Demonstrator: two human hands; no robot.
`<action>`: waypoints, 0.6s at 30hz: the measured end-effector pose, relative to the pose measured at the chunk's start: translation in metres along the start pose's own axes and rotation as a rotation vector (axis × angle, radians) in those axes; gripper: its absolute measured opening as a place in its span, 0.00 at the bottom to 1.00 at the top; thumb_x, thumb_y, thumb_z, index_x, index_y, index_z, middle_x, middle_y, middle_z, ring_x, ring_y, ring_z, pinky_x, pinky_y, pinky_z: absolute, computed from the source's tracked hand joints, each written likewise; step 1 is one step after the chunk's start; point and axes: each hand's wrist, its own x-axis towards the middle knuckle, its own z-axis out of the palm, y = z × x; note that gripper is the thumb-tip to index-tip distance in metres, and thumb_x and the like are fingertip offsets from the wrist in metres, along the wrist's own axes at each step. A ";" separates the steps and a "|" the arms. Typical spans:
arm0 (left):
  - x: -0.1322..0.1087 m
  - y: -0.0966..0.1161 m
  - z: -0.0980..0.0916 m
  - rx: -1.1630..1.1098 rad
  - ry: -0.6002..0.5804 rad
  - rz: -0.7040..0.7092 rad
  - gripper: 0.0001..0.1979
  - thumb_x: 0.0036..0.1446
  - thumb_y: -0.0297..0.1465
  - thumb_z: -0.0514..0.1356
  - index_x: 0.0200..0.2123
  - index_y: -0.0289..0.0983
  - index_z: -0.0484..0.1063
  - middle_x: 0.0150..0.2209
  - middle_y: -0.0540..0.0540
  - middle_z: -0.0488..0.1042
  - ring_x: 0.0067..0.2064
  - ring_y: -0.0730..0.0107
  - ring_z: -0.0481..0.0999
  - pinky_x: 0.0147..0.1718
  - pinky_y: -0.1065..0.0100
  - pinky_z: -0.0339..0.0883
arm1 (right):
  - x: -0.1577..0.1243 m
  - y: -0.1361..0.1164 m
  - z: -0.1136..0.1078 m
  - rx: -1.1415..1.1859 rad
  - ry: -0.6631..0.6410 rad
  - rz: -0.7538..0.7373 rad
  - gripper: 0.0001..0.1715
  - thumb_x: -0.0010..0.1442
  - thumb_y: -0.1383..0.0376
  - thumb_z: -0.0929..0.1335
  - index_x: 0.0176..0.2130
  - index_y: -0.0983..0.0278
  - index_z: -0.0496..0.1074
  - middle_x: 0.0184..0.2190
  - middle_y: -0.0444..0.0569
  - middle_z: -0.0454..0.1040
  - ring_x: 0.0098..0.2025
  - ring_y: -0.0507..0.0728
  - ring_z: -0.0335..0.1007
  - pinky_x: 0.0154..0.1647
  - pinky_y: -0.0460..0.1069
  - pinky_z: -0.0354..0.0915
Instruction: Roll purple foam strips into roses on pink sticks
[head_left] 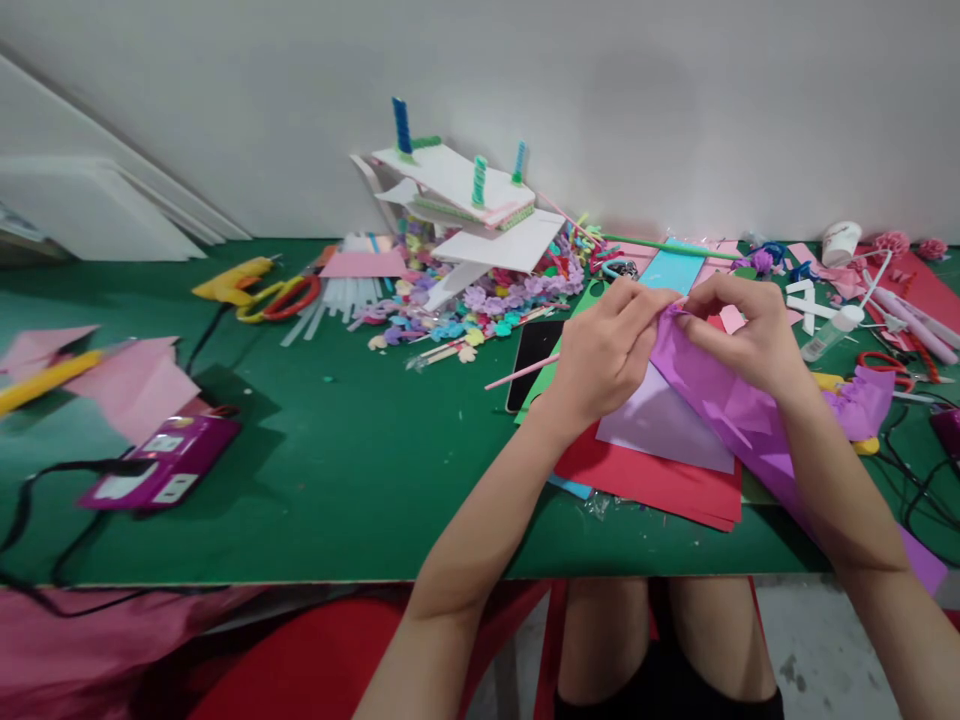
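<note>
My left hand [607, 345] is closed around a thin pink stick [521, 374], whose free end juts out to the left. My right hand [742, 325] pinches the narrow upper end of a long purple paper strip [761, 440] against the stick's other end. The fingertips of both hands meet there and partly hide the join. From that spot the strip trails down to the right, beneath my right forearm and over the table edge. Under my hands lie a lavender sheet [667, 425] and red sheets [645, 475]. A black phone [531, 350] rests beside my left hand.
A heap of colourful craft flowers [487, 300] lies at the back, below a white board model [457, 180]. A yellow glue gun [234, 282], scissors [296, 297] and a purple power strip [169, 460] with cords lie left. A small bottle [832, 335] stands tilted at right.
</note>
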 end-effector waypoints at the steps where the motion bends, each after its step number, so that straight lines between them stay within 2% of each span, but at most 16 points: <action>1: 0.000 0.001 0.000 -0.022 -0.010 0.012 0.18 0.67 0.33 0.42 0.49 0.40 0.70 0.44 0.44 0.74 0.45 0.67 0.74 0.40 0.67 0.68 | 0.000 0.000 0.000 -0.007 0.007 -0.001 0.05 0.53 0.68 0.66 0.25 0.61 0.68 0.23 0.41 0.71 0.27 0.51 0.65 0.31 0.48 0.63; 5: -0.001 0.002 -0.002 -0.095 0.006 0.052 0.22 0.68 0.41 0.41 0.49 0.39 0.71 0.41 0.44 0.75 0.43 0.64 0.75 0.38 0.65 0.67 | 0.000 0.000 0.001 -0.011 0.001 -0.009 0.06 0.52 0.69 0.66 0.25 0.61 0.68 0.22 0.41 0.71 0.26 0.50 0.65 0.30 0.48 0.62; 9: -0.001 0.002 -0.002 -0.100 0.048 0.036 0.29 0.66 0.49 0.38 0.44 0.39 0.73 0.37 0.44 0.76 0.40 0.65 0.75 0.37 0.65 0.66 | 0.000 -0.001 0.000 0.002 -0.025 -0.015 0.05 0.51 0.70 0.66 0.25 0.62 0.68 0.22 0.41 0.71 0.26 0.50 0.65 0.29 0.48 0.62; 13: 0.000 0.004 -0.001 -0.035 0.058 -0.062 0.25 0.67 0.46 0.42 0.40 0.39 0.75 0.32 0.46 0.77 0.35 0.68 0.75 0.34 0.66 0.65 | 0.001 -0.001 0.001 -0.007 -0.001 -0.006 0.05 0.52 0.69 0.66 0.25 0.61 0.68 0.22 0.41 0.71 0.26 0.50 0.65 0.29 0.48 0.62; 18: 0.000 0.003 0.002 -0.046 0.083 -0.094 0.22 0.67 0.43 0.46 0.39 0.38 0.76 0.32 0.46 0.78 0.34 0.69 0.76 0.33 0.67 0.64 | 0.000 -0.002 0.003 -0.033 0.029 -0.020 0.05 0.52 0.69 0.66 0.25 0.62 0.68 0.22 0.41 0.71 0.25 0.50 0.64 0.29 0.48 0.61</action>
